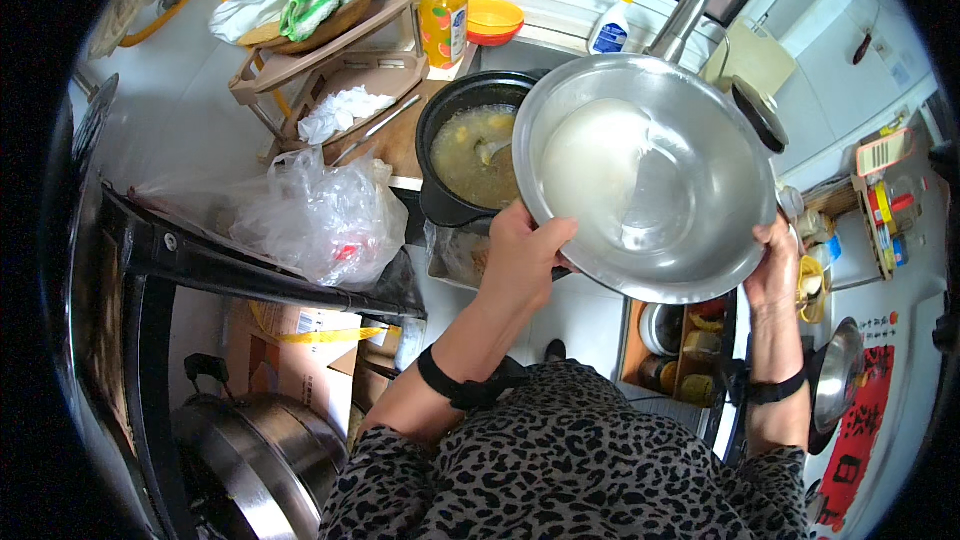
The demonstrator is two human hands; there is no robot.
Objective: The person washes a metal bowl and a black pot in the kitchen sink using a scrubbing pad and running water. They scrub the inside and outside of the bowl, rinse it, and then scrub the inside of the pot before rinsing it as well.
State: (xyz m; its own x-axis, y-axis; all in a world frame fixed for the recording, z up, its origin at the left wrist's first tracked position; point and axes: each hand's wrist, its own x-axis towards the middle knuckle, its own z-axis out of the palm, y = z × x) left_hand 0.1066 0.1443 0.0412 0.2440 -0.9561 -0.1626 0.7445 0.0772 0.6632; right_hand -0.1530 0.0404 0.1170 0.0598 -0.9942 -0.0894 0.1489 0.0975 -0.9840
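Note:
Both of my hands hold a wide stainless-steel basin point(697, 202) by its rim. My left hand point(525, 247) grips the lower left rim, thumb on top, and my right hand point(776, 262) grips the lower right rim. A pale, whitish patch shows in the left half of the basin; whether it is liquid, dough or a reflection I cannot tell. Behind the basin's left edge stands a black pot point(431, 120) holding cloudy yellowish broth point(465, 157) with yellow pieces and a ladle partly in it. The basin hides the pot's right side and much of the sink area.
A metal faucet point(686, 11) rises behind the basin. An orange pump bottle point(445, 22), stacked yellow and red bowls point(495, 19) and a spray bottle point(611, 26) stand along the back. Plastic bags point(322, 217) lie at the left, beside a brown rack point(330, 64). A large steel pot point(255, 457) sits low left.

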